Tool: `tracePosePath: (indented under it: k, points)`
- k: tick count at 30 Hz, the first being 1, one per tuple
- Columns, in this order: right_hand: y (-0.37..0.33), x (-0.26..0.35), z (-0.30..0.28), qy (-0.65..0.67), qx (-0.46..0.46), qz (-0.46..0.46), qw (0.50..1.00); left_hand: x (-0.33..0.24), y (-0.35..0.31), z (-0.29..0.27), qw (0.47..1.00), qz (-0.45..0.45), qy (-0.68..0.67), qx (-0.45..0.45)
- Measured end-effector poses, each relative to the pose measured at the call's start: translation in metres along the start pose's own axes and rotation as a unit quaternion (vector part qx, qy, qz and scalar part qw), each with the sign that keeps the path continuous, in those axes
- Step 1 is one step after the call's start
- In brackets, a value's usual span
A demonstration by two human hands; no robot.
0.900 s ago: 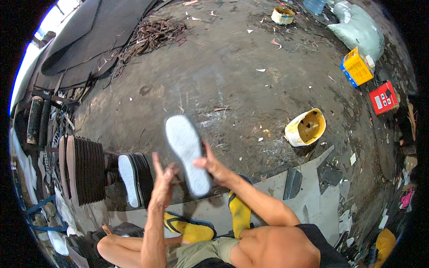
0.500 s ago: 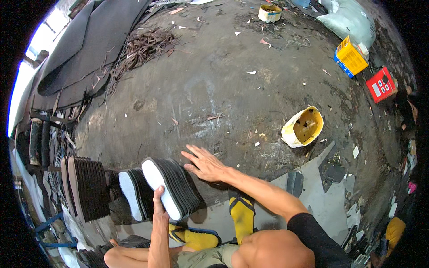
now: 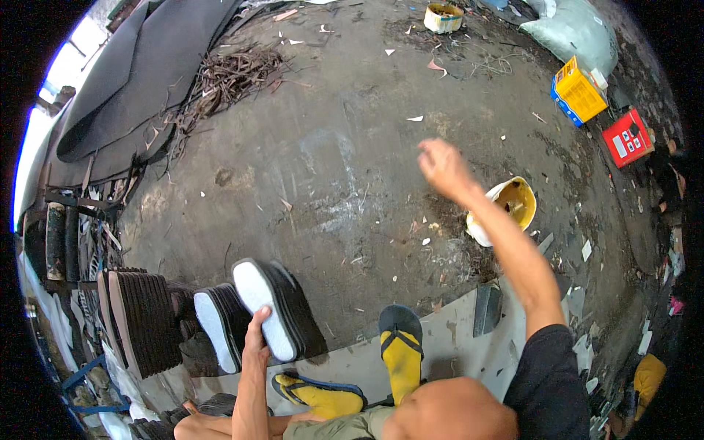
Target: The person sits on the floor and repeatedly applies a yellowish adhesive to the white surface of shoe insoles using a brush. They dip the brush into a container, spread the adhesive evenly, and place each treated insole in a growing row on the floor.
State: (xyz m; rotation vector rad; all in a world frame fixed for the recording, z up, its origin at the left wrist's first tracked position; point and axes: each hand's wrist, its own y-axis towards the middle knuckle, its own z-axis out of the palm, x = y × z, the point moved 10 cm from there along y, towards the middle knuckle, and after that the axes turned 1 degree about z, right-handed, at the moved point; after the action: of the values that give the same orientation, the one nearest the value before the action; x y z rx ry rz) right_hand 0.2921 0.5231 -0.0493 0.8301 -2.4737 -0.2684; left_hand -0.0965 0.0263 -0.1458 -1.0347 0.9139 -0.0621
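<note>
Left hand [image 3: 255, 334] holds an upright sole stack [image 3: 287, 312], thumb on its white front, at the person's left; right hand [image 3: 444, 169], blurred, hangs near a tub [image 3: 478, 232], and I cannot tell its grip. Steadying seems the present step; next perhaps calls for keeping soles aligned. I count three sole stacks, two tubs.

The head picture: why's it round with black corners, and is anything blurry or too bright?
Head view: the fisheye lens makes it round, corners black; head view: the right hand is blurry, while the left hand, gripping the white-topped sole stack, looks sharper; head view: the bright patch at upper left glares white.
</note>
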Motion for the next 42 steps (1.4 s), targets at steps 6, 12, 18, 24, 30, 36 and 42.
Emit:
tracePosePath:
  k: [6, 12, 18, 24, 30, 36, 42]
  points:
    - [-0.152, 0.122, 0.102, 0.007, 0.058, -0.007, 0.998, 0.014, 0.02, -0.012, 0.997, -0.047, 0.053, 0.039]
    - [-0.136, 0.102, 0.115, 0.049, 0.095, 0.098, 0.989, 0.0, 0.007, -0.009, 0.997, 0.007, 0.082, 0.001]
    - [-0.153, 0.162, 0.124, 0.223, 0.4, -0.005, 0.889, -0.013, -0.004, 0.016, 0.995, 0.003, 0.101, 0.026]
    - [-0.011, 0.227, 0.146, 0.317, 0.154, 0.014, 0.936, -0.009, -0.008, 0.021, 0.998, -0.005, 0.064, 0.016]
    - [0.036, 0.277, 0.288, 0.12, 0.142, -0.001, 0.983, -0.024, -0.015, 0.02, 0.997, 0.001, 0.071, 0.027]
    - [0.016, 0.287, 0.294, 0.053, 0.094, -0.034, 0.994, -0.072, -0.07, 0.017, 0.885, 0.257, 0.336, -0.193]
    - [-0.05, 0.291, 0.207, 0.315, 0.492, -0.065, 0.809, -0.054, -0.139, 0.078, 0.727, 0.379, 0.517, -0.247]
